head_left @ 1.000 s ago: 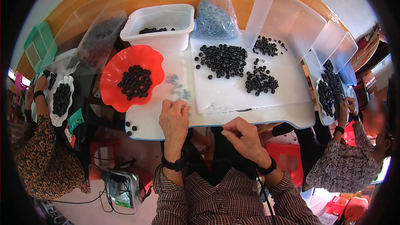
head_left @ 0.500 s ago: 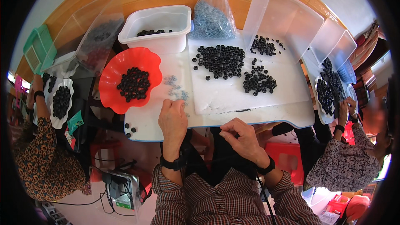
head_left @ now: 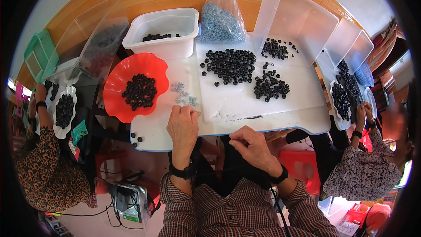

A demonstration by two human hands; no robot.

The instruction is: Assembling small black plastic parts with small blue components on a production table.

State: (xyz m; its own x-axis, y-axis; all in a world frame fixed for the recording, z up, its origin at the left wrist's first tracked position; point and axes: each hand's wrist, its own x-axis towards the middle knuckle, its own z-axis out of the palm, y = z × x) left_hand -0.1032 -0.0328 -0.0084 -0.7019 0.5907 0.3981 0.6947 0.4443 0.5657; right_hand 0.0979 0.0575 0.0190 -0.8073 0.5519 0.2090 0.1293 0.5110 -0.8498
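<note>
The left hand (head_left: 183, 125) was above the near part of the white table (head_left: 158, 129), its back turned up and its fingers bent in toward the thumb; I could not tell whether the fingertips were closed on anything. Just beyond it lay a loose scatter of small pale-blue pieces (head_left: 186, 100) on the table. The right hand (head_left: 254, 148) was at the near edge, well apart from the left one, with its fingers curled and its thumb close to the forefinger; whether it held something could not be made out. Both wrists wore a dark band.

Past the right hand, a white sheet (head_left: 280, 109) lay on the table, carrying black beads in three groups: a large pile (head_left: 230, 65) toward the left, a smaller pile (head_left: 271, 87) to its right, and a spread of tinier ones (head_left: 275, 48) farther back, by the mouth of a clear bin (head_left: 302, 22) tipped on its side. A scalloped red dish (head_left: 115, 87) with a heap of black beads (head_left: 139, 91) in its middle sat at the table's left side, and three loose beads (head_left: 140, 139) lay near the corner below it. Behind stood a white tub (head_left: 160, 50) with more black beads inside, and beside it a clear bag (head_left: 221, 22) of blue pieces
</note>
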